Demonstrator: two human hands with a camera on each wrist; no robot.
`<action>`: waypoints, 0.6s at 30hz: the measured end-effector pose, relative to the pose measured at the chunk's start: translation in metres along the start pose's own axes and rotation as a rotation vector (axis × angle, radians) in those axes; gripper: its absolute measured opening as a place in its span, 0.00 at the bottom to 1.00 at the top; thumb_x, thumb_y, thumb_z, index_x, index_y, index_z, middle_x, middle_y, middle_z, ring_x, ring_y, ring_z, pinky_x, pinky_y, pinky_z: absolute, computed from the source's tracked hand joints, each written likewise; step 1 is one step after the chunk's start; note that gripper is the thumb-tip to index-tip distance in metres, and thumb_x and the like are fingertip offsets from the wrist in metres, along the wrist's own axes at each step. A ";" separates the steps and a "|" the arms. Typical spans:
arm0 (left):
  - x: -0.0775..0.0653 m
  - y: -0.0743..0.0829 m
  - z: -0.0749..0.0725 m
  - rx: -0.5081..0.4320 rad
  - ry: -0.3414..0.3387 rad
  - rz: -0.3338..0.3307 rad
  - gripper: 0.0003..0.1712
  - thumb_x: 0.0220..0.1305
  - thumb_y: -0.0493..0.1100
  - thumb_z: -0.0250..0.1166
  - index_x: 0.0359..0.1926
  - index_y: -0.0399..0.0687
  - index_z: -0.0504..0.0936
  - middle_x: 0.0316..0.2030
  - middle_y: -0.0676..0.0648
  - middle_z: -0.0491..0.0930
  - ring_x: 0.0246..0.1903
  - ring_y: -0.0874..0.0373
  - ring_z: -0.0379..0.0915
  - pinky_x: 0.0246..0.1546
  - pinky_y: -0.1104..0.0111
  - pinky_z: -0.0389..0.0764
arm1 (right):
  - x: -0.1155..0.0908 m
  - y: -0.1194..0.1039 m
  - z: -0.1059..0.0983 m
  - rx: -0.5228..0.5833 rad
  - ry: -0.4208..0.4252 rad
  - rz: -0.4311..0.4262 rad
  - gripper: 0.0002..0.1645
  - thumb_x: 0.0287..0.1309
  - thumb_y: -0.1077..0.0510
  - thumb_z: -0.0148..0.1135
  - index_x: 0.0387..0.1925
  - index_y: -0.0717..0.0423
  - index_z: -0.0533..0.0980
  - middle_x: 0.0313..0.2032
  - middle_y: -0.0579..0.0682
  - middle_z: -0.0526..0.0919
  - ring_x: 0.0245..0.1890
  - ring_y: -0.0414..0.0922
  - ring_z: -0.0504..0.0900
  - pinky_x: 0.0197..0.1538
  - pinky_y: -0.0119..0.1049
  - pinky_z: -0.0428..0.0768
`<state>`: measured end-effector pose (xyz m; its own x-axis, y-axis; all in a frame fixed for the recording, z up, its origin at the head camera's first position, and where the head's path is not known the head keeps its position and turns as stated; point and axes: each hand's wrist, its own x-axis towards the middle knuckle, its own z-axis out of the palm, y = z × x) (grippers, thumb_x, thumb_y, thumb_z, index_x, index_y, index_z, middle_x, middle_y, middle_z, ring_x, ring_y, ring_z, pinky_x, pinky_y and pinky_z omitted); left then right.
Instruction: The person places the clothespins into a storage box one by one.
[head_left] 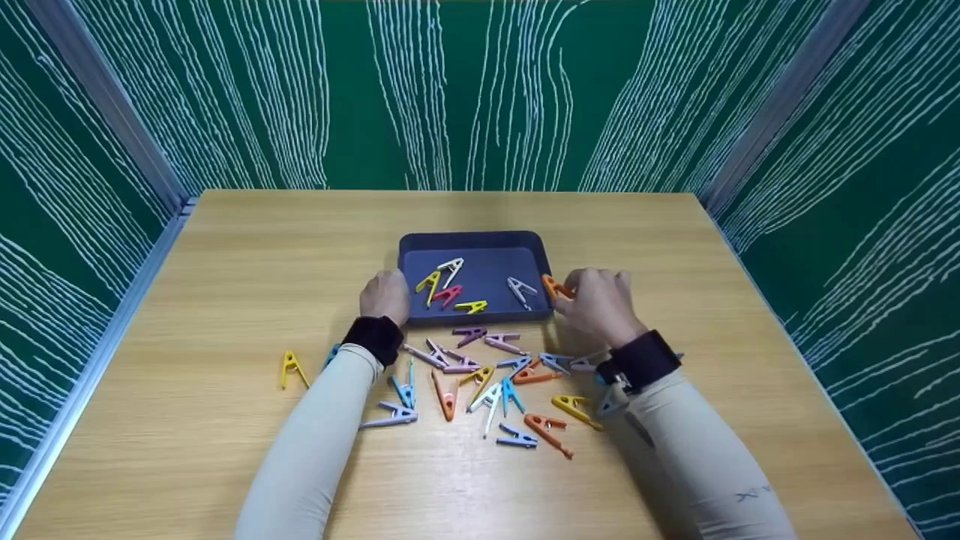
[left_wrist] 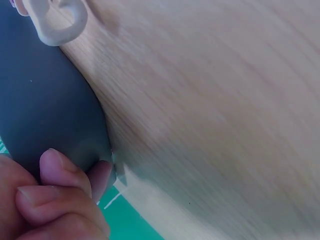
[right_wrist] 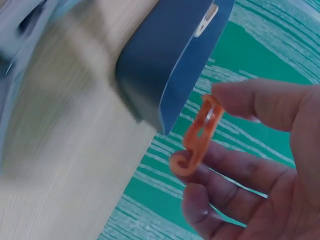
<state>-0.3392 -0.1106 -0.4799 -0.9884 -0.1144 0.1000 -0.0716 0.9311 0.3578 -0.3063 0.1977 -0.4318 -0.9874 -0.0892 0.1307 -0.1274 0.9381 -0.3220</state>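
A dark blue-grey tray (head_left: 480,318) stands on the table with several clothespins in it, among them a red clothespin (head_left: 448,295) and a pale lilac clothespin (head_left: 520,291). At its left side, my left hand (head_left: 385,297) grips the tray wall; the left wrist view shows curled fingers (left_wrist: 65,205) at a corner of the tray (left_wrist: 55,100). My right hand (head_left: 598,301) pinches an orange clothespin (right_wrist: 202,132) between thumb and fingers, just outside the tray's right edge. In the right wrist view this clothespin is apart from the tray's corner.
Many loose clothespins lie in front of the tray, including a purple clothespin (head_left: 469,334) and an orange clothespin (head_left: 549,433). A yellow clothespin (head_left: 291,366) lies apart at the left. Green walls with white streaks (head_left: 480,97) surround the wooden table (head_left: 300,232). My right forearm covers some clothespins.
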 end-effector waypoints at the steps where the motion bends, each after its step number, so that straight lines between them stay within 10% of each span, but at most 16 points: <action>1: 0.000 0.000 0.000 0.000 0.002 -0.001 0.15 0.58 0.33 0.45 0.32 0.38 0.80 0.32 0.38 0.79 0.33 0.45 0.76 0.32 0.55 0.75 | 0.001 -0.003 0.002 0.004 0.016 -0.011 0.17 0.40 0.45 0.66 0.28 0.51 0.78 0.25 0.44 0.78 0.29 0.47 0.70 0.43 0.46 0.53; 18: -0.001 0.000 0.000 0.000 0.017 0.015 0.15 0.59 0.33 0.45 0.31 0.38 0.80 0.30 0.38 0.78 0.31 0.45 0.76 0.30 0.55 0.75 | 0.030 -0.045 0.049 -0.060 0.068 -0.088 0.15 0.40 0.44 0.65 0.24 0.50 0.79 0.17 0.41 0.74 0.23 0.45 0.69 0.37 0.45 0.54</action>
<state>-0.3387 -0.1108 -0.4803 -0.9869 -0.1068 0.1213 -0.0571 0.9326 0.3563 -0.3349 0.1365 -0.4593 -0.9636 -0.1511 0.2204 -0.2056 0.9462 -0.2500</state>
